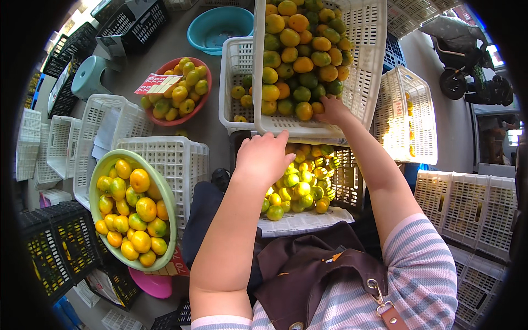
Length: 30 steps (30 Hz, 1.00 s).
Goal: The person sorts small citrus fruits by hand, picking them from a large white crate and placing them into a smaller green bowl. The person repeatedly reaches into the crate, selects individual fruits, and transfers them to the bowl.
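A white perforated plastic crate (pixel 363 62) of green and orange citrus fruit (pixel 303 64) stands tilted before me. My right hand (pixel 332 110) reaches inside, its fingers at the fruit near the front wall; whether it grips one is hidden. At the crate's near rim is my left hand (pixel 266 154), fingers bent and thumb apart, with no fruit visible in it. Below both hands, a dark slatted crate (pixel 348 177) holds more sunlit green and yellow citrus (pixel 301 185), with printed paper (pixel 305 222) along its near edge.
At left, a green basin (pixel 173 231) of orange citrus rests by a white crate (pixel 177 152). Farther off are a red basin (pixel 208 93) of citrus with a price card, a blue basin (pixel 220 24) and a stool (pixel 84 76). Stacked white crates (pixel 466 206) stand at right.
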Tool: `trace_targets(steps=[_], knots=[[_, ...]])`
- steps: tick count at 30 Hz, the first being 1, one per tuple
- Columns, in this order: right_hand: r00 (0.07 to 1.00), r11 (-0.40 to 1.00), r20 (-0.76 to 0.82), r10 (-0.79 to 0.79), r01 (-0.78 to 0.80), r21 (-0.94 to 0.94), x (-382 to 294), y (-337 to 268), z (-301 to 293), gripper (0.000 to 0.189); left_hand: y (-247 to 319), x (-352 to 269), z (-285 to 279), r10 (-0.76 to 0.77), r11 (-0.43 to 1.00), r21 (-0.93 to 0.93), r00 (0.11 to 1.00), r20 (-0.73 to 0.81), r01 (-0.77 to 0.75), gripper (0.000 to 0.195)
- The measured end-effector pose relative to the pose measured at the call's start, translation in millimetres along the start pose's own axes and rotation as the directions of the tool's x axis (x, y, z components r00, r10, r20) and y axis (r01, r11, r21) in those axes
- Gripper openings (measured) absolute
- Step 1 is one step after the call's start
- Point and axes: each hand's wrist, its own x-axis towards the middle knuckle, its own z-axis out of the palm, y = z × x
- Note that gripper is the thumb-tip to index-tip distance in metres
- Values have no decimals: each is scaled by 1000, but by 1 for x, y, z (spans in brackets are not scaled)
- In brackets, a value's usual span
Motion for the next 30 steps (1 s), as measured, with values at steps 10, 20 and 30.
trace_targets(steps=[10, 20, 30], knots=[[952, 678, 282, -121, -128, 724, -8, 24, -34, 81, -2, 1, 1, -14, 1000, -19, 1000, 4, 14, 54], [960, 925, 51, -276, 250, 287, -68, -22, -68, 78, -10, -2, -10, -74, 995, -70, 997, 34, 77, 58], [957, 696, -72, -280, 254, 671, -167, -10, -77, 96, 0, -8, -4, -12, 1000, -24, 999, 45, 14, 55]])
